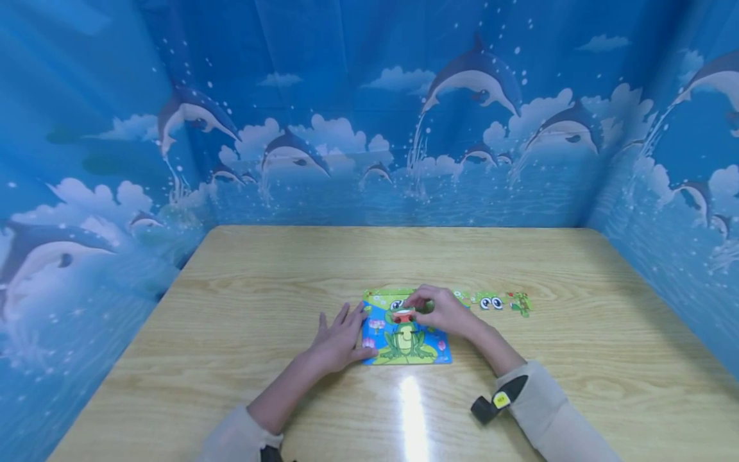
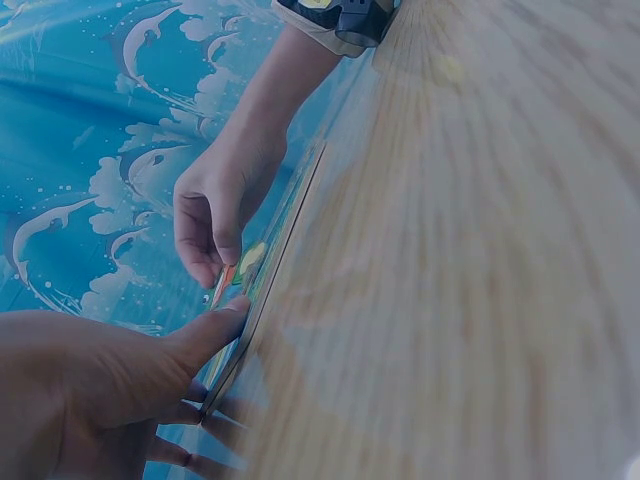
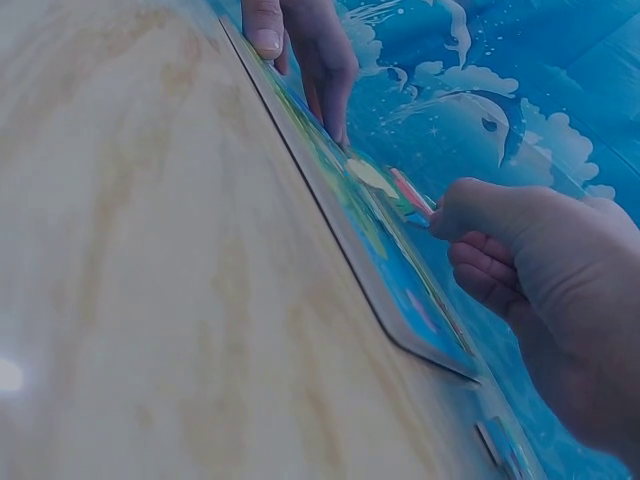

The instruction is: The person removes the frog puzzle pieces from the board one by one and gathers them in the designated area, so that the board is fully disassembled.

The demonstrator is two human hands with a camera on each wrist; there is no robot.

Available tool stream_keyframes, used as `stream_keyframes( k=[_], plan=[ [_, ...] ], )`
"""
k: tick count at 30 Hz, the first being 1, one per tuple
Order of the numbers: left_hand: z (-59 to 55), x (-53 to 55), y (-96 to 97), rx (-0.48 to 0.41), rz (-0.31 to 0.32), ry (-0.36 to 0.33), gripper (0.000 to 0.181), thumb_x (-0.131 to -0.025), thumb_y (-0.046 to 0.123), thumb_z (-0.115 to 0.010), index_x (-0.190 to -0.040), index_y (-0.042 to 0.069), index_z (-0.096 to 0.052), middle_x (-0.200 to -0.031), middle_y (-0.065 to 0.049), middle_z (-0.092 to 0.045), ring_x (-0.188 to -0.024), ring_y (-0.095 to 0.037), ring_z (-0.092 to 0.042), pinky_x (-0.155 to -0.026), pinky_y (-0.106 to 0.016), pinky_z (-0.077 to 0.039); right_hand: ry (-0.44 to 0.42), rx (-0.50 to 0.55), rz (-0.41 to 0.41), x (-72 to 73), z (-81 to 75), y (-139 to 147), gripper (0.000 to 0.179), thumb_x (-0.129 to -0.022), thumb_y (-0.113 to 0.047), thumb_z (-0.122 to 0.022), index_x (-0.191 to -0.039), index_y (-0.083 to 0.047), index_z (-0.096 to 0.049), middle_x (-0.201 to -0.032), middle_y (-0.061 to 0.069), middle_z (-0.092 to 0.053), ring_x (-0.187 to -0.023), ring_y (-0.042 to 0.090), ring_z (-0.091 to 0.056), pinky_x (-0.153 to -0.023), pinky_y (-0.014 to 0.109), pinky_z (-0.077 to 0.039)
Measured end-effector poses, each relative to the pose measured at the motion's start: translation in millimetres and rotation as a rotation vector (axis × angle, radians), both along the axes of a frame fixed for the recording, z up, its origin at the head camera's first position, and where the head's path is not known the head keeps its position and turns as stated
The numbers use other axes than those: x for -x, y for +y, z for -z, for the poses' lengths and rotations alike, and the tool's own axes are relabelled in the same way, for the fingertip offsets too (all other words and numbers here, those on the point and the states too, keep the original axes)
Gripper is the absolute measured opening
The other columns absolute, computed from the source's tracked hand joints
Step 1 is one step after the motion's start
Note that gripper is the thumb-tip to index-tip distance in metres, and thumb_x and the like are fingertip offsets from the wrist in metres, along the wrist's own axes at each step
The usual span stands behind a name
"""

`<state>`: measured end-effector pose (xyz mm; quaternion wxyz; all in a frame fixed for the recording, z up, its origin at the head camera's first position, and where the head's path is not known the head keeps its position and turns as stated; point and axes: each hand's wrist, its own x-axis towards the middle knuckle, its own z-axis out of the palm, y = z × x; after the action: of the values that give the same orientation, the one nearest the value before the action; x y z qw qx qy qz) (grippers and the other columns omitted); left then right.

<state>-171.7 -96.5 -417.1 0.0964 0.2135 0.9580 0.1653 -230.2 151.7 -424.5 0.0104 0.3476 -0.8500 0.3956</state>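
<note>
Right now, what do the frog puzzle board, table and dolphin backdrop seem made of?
Puzzle board: perhaps wood or thick card, printed; its edge looks straight and plain.
Table: wood or laminate, somewhat glossy; grain and a bright reflection show.
Dolphin backdrop: possibly fabric or plastic sheet, printed; creases show.

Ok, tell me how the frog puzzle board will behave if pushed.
The frog puzzle board is likely stiff: its edge runs straight. Lying flat, it would probably slide rather than tip, though the left hand at its side may steady it.
</note>
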Motion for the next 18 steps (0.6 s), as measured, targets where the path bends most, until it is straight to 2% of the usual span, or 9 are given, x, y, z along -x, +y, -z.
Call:
stream_keyframes(
  k=[6,14,18],
  plan=[
    [0.0,0.0,-0.8,-0.001,0.004,0.008,0.078,-0.084,0.051,-0.058,-0.142,0.005,-0.031,-0.150,-0.012,-0.018,-0.135,-0.035,-0.011,-0.097,-0.068,-0.005,-0.002,-0.002,0.001,0.5,-3.0,2,0.023,-0.075,0.000,-0.068,-0.098,-0.005,-0.066,-0.088,-0.003,-0.062,-0.080,0.013,-0.058,-0.070,0.027,-0.052],
    [0.8,0.1,0.0,0.004,0.004,0.010,0.079,-0.084,0.051,-0.057,-0.142,0.005,-0.031,-0.150,-0.011,-0.018,-0.135,-0.035,-0.011,-0.097,-0.068,-0.004,-0.020,0.000,0.033,-2.5,-17.3,19,0.021,-0.079,-0.004,-0.069,-0.100,-0.008,-0.067,-0.093,-0.004,-0.063,-0.085,0.014,-0.059,-0.076,0.037,-0.051],
    [0.3,0.1,0.2,0.004,0.003,0.011,0.078,-0.084,0.051,-0.058,-0.141,0.005,-0.031,-0.150,-0.011,-0.019,-0.135,-0.035,-0.012,-0.097,-0.068,-0.005,0.019,-0.007,0.053,-5.2,-22.8,34,0.021,-0.080,-0.002,-0.067,-0.100,-0.008,-0.067,-0.093,-0.002,-0.063,-0.085,0.017,-0.059,-0.074,0.041,-0.051]
  ],
)
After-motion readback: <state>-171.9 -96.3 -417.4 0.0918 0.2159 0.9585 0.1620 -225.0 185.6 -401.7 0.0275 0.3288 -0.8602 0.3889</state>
